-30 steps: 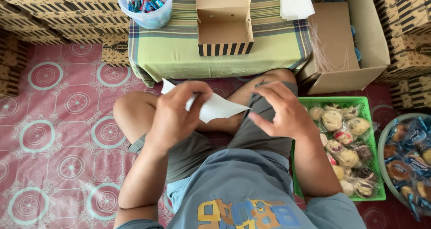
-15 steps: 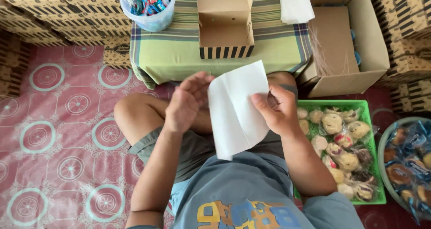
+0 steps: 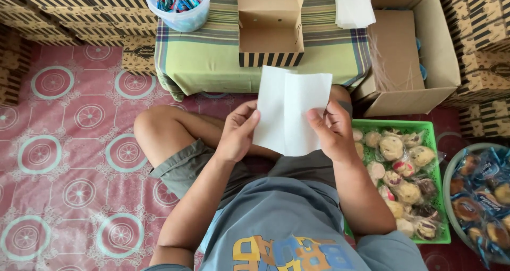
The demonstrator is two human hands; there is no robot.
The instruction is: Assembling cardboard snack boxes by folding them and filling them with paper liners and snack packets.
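Head view, the only one I have. Both hands are up over the lap with a white paper sheet (image 3: 291, 112) spread between them. Left hand (image 3: 237, 134) is pinched shut on the sheet's left edge, thumb on the near face and fingers curled behind. Right hand (image 3: 333, 132) is closed the same way on the right edge, thumb laid flat across the lower right part. The sheet stands nearly upright, a soft vertical crease down its middle, its top edge overlapping the near edge of the cloth-covered low table (image 3: 212, 64).

On that table, at the middle of the near edge, stands an open striped box (image 3: 270, 32), its cavity bare as far as I can see. A clear tub of wrapped sweets (image 3: 178, 5) sits at the table's far left; a stack of white sheets (image 3: 353, 5) lies at the far right.

My judgement: to handle the sheet well, keep both pinches near the edges, tension even, crease centred (paper this thin will skew if one thumb leads).

Green tray of wrapped pastries (image 3: 404, 181) lies beside the right knee.
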